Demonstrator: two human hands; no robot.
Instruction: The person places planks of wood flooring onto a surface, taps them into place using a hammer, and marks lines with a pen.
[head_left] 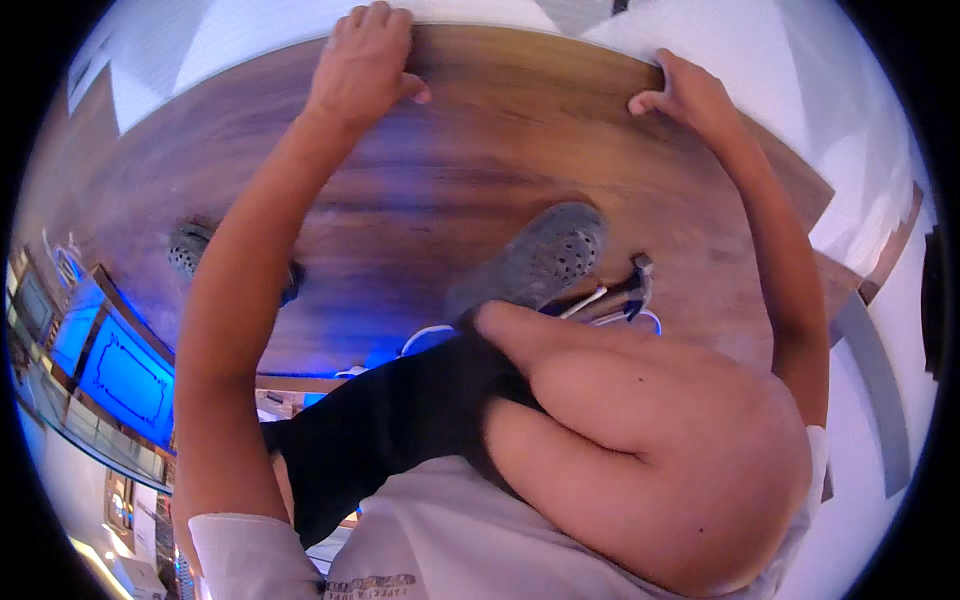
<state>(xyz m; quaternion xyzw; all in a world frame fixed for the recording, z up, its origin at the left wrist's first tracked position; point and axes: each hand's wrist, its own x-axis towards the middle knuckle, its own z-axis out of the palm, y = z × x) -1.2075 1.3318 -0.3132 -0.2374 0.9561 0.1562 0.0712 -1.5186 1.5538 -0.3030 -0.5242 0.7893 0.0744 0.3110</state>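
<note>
A large brown wooden panel (470,170) fills the middle of the view. My left hand (365,60) reaches over its far edge, fingers curled around it and thumb on the face. My right hand (692,95) grips the same far edge further right. My right foot, in a grey perforated clog (545,258), rests on the panel with the bare knee (650,440) raised toward me. The other grey clog (190,250) shows at the left, partly hidden behind my left forearm.
A tool with a dark metal head and pale handle (630,285) lies on the wood beside the right clog, among white loops of cord (425,335). A blue-lit framed surface (125,375) sits at lower left. White walls (740,45) surround the panel.
</note>
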